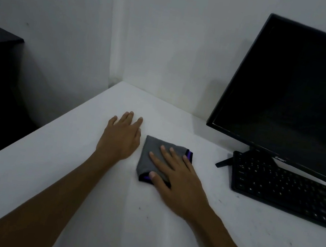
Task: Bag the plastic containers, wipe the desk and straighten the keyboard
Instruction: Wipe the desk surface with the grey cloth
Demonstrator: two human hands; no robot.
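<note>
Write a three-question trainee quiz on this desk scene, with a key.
1. True or false: the right hand presses flat on the grey cloth.
2. What does the left hand rest on? A) keyboard B) bare desk C) cloth
3. Fill in: the black keyboard lies at an angle in front of the dark ____.

Key: 1 true. 2 B, the white desk, beside the cloth. 3 monitor.
</note>
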